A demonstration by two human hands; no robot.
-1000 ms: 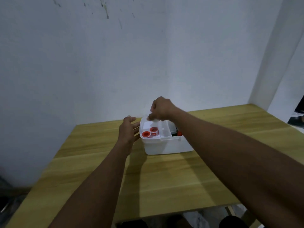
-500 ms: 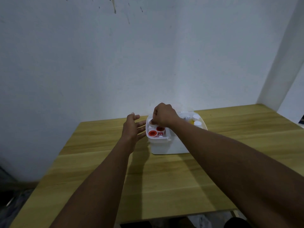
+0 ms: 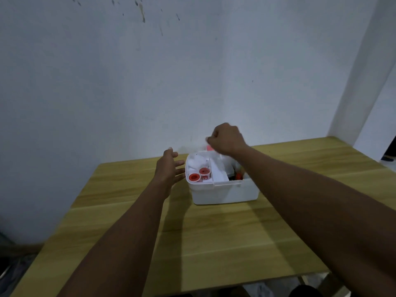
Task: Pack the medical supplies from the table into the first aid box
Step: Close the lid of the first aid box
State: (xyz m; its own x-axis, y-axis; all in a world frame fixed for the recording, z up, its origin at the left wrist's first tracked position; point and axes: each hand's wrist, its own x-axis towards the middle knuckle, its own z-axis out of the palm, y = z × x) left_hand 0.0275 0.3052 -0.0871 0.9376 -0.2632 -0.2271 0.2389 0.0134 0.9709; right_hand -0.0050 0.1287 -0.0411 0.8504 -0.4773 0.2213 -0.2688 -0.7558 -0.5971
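The white first aid box (image 3: 225, 194) stands open on the wooden table (image 3: 214, 243) near the wall. Its left tray holds red-capped containers (image 3: 194, 177) and white rolls (image 3: 197, 161); dark and red items (image 3: 236, 175) lie in the deeper right part. My left hand (image 3: 169, 168) is open, fingers spread, right beside the box's left wall. My right hand (image 3: 227, 139) hovers above the box's back edge, fingers pinched on a small pale item (image 3: 207, 139) that is blurred. A pinkish patch (image 3: 210, 148) shows just under it; what it is cannot be made out.
A white wall rises directly behind the table, with a corner pillar (image 3: 364, 71) at the right. The table's front edge (image 3: 192, 284) is close to me. Dark clutter (image 3: 12, 266) lies on the floor at the lower left.
My right hand has lifted from the tray's back left corner to above the box's back edge. My left hand stays open beside the box. The camera has shifted slightly.
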